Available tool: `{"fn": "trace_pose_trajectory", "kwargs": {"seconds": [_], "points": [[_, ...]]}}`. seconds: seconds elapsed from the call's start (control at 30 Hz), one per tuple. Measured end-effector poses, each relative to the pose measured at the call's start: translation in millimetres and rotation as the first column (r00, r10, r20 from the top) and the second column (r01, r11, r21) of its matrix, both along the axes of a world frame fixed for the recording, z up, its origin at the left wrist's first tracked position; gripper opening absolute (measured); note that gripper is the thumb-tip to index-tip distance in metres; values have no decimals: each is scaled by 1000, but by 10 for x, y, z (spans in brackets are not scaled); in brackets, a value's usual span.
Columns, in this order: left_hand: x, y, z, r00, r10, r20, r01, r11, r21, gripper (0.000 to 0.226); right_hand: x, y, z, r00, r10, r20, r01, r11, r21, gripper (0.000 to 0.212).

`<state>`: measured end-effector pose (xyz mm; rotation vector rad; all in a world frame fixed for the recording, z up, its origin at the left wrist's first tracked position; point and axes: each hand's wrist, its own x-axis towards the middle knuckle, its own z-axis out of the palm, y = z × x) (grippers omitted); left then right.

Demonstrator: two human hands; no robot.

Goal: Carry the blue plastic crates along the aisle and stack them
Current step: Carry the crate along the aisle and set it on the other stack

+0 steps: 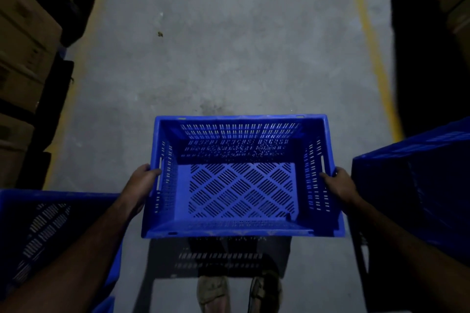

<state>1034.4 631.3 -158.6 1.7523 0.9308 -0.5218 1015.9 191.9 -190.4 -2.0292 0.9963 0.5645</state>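
The left hand (142,180) grips the left short wall of the blue crate (241,230), fingers curled over the rim near a handle slot. The right hand (339,185) grips the opposite short wall in the same way, fingers closed over the rim. Both forearms extend forward from the lower corners of the view.

The blue crate is held level above the floor, directly in front of the person, open side up. Its long axis runs left to right, across the aisle; its short axis points along the aisle. The crate is empty. It is rectangular moulded plastic with a thick rim. All four walls carry rows of vertical vent slots. The base is perforated in a diamond pattern of diagonal slits, bordered by a solid margin.

Below the crate, its slotted shadow falls on the floor, and two shoes (213,292) show beneath the near edge.

A second blue crate (50,223) lies at lower left, slotted wall visible; its contents cannot be determined. A third blue crate (419,173) stands at right, dark and partly out of view.

The concrete floor (229,46) is grey and mottled. A yellow line (371,46) marks the right aisle edge. Cardboard boxes (23,46) are stacked along the left side.
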Motion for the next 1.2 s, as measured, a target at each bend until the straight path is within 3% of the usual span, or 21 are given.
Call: {"fn": "trace_pose_trajectory", "kwargs": {"seconds": [0.17, 0.23, 0.3, 0.4, 0.5, 0.6, 0.9, 1.1, 1.2], "points": [[-216, -135, 406, 998, -31, -55, 29, 999, -40, 24, -215, 142, 426, 999, 40, 18, -40, 999, -4, 50], [-331, -259, 645, 997, -45, -60, 43, 998, -40, 10, -343, 238, 709, 999, 36, 34, -36, 999, -1, 51], [-475, -401, 885, 996, -60, -63, 57, 998, -35, 23, -490, 336, 990, 998, 39, 54, -40, 999, 14, 46], [-726, -567, 1232, 982, -175, -72, 171, 983, -66, 18, -777, 505, 1396, 992, 11, 122, -19, 998, 65, 35], [-1025, -702, 1581, 950, -310, -37, 306, 947, -99, 37, -1143, 691, 1835, 986, -56, 157, 33, 989, 144, 28], [-1361, -852, 2009, 910, -415, 3, 412, 903, -121, 40, -1547, 870, 2318, 972, -136, 194, 90, 969, 229, 29], [-2092, -1221, 2920, 838, -534, 113, 546, 825, -144, 38, -2624, 1106, 3265, 946, -19, 322, -39, 984, 172, 41], [-2651, -1630, 3233, 811, -551, 196, 581, 800, -153, 15, -3177, 988, 3625, 930, 30, 365, -79, 989, 122, 44], [-2950, -1887, 3330, 797, -560, 225, 593, 796, -119, 22, -3495, 863, 3726, 910, 45, 412, -77, 995, 61, 46]]}}
